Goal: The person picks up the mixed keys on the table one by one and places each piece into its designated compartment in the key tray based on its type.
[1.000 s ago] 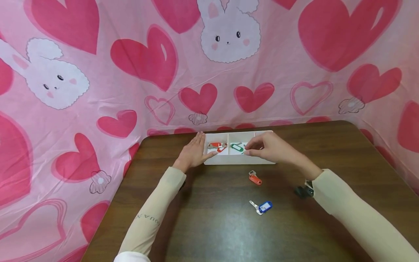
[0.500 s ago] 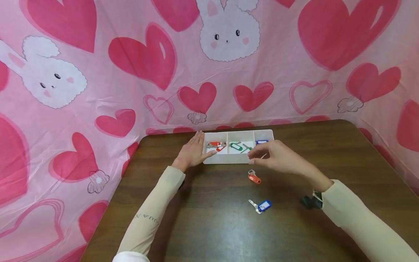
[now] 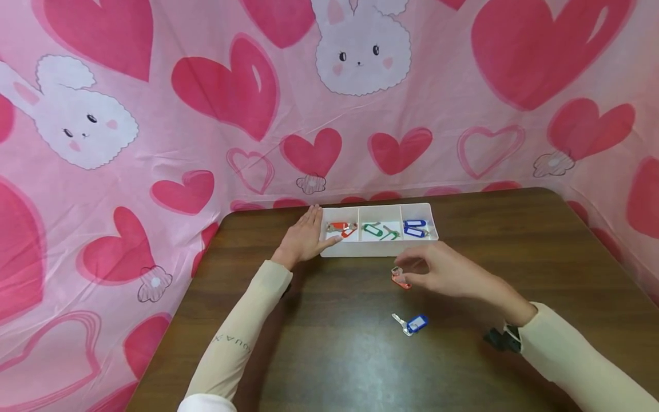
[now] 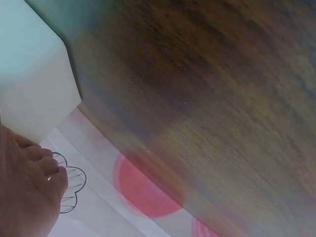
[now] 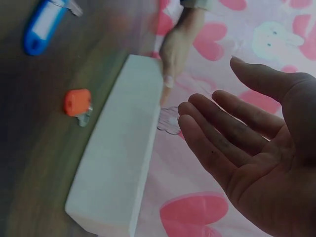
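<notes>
A white three-compartment tray stands near the table's back edge. Red-tagged keys lie in its left compartment, green-tagged keys in the middle, and blue-tagged keys on the right. My left hand rests against the tray's left end with straight fingers, the thumb over the front rim. My right hand hovers over a key with an orange tag in front of the tray, fingers loosely bent. In the right wrist view that orange tag lies apart from the hand, which holds nothing.
A key with a blue tag lies on the brown wooden table, nearer to me than the orange one. Behind the table hangs a pink cloth with hearts and rabbits.
My right hand has drawn back from over the tray's right part toward me, down to the orange-tagged key. The blue-tagged keys in the right compartment have come into sight. My left hand stays put.
</notes>
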A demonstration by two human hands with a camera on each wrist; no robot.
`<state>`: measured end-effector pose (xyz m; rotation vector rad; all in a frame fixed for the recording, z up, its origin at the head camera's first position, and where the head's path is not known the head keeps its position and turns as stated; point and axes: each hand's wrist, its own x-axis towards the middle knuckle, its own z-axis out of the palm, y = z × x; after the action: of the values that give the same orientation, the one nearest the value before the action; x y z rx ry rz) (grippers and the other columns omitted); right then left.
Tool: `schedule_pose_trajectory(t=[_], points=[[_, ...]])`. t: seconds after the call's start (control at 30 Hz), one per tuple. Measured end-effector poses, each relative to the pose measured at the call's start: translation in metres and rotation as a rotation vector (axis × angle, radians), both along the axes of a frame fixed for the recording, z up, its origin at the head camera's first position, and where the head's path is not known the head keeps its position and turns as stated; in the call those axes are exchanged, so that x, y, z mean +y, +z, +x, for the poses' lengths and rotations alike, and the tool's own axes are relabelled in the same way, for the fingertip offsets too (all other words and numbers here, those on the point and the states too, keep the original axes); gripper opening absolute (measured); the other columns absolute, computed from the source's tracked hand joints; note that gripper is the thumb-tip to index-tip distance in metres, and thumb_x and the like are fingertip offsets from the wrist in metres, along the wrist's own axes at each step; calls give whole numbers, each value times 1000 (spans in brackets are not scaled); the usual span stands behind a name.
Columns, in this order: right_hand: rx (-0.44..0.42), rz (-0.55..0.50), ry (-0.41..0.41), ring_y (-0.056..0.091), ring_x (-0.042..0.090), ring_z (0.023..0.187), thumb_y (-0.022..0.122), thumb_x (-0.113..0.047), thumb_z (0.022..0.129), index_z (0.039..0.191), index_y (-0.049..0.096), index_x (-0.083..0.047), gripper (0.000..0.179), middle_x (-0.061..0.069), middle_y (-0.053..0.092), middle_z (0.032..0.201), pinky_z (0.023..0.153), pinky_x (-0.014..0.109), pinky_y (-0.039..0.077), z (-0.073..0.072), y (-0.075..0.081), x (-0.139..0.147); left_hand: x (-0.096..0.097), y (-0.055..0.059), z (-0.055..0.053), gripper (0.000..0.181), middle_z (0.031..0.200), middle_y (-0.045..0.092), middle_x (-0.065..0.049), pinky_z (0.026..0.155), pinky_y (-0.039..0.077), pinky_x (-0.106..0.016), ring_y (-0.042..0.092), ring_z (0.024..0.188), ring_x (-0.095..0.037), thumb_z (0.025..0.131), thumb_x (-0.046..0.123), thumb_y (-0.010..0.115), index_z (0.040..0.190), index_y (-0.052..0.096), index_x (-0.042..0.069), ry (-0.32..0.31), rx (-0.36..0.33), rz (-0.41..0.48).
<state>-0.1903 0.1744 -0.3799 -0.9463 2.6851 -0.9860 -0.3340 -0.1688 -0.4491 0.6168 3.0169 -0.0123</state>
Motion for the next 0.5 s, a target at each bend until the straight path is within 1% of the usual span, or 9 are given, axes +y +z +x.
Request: schedule_pose_trajectory(t=[0.1, 0.13, 0.17, 0.3, 0.5], points=[[22, 33, 12, 71, 14, 96, 83, -28, 91, 120, 78, -14, 32, -4, 79, 111, 88, 38, 64, 4, -6, 0, 0, 0, -1, 109, 177, 15, -17, 136, 16, -42, 10, 167, -31, 98, 80, 36, 168, 9, 2, -7, 5, -8], [17, 45, 11, 70, 14, 96, 83, -30, 91, 121, 77, -14, 35, -3, 79, 113, 88, 39, 64, 6, -8, 1, 1, 0, -1, 109, 177, 15, -17, 136, 16, -42, 10, 167, -31, 98, 80, 36, 168, 10, 2, -10, 7, -10], [15, 56, 6, 70, 15, 98, 84, -32, 90, 123, 77, -14, 38, -2, 79, 115, 89, 39, 64, 7, -9, 2, 1, 0, -1, 109, 177, 15, -18, 136, 15, -42, 9, 167, -31, 98, 80, 36, 168, 9, 1, -11, 7, -12], [17, 78, 6, 72, 20, 106, 84, -33, 89, 128, 73, -12, 46, 5, 77, 123, 95, 48, 62, 11, -13, 5, 1, 0, -2, 109, 177, 15, -17, 136, 15, -42, 9, 167, -32, 98, 80, 35, 168, 10, 2, -1, 7, -14], [84, 103, 37, 71, 31, 121, 85, -36, 88, 132, 72, -12, 51, 10, 73, 133, 102, 54, 59, 15, -18, 10, 0, -2, -2, 109, 178, 13, -17, 136, 15, -43, 8, 167, -32, 98, 80, 35, 168, 11, 1, 4, 7, -12]])
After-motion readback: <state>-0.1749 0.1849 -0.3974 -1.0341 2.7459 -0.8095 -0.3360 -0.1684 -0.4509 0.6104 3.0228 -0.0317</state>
